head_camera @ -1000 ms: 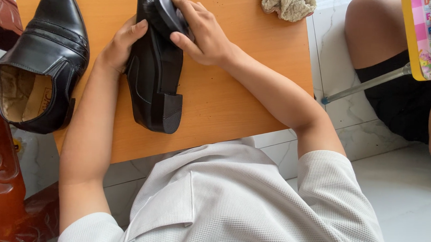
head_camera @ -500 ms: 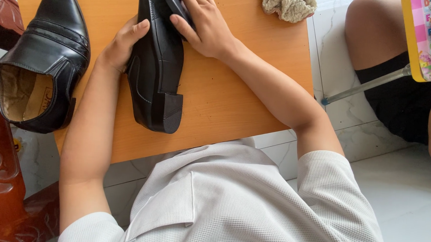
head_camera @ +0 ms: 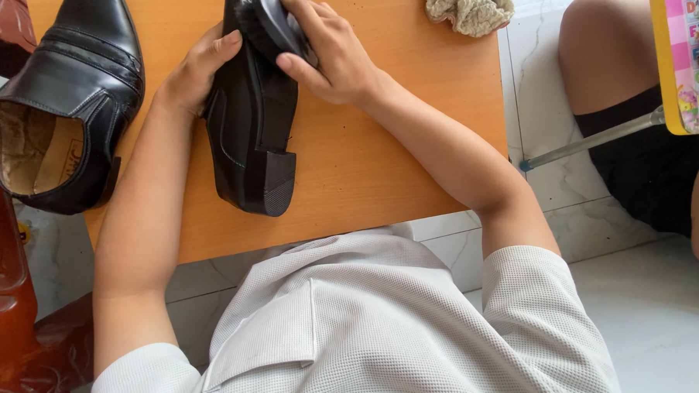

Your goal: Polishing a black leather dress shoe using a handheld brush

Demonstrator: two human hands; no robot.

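Observation:
A black leather shoe (head_camera: 251,139) lies on its side on the orange wooden table (head_camera: 366,166), heel toward me. My left hand (head_camera: 195,71) grips its upper side and steadies it. My right hand (head_camera: 331,52) holds a black shoe brush (head_camera: 274,27) pressed against the shoe's sole side near the toe. A second black shoe (head_camera: 66,94) stands upright at the left of the table, its tan insole showing.
A beige crumpled cloth (head_camera: 471,8) lies at the table's far edge. Another person's leg in black shorts (head_camera: 638,129) is at the right, beside a yellow-edged colourful board (head_camera: 691,65). Dark red carved wooden furniture (head_camera: 2,285) stands at the left.
My right hand has slid the brush back and forth along the shoe, from toward its middle up to the toe and down again. The left hand stays on the shoe.

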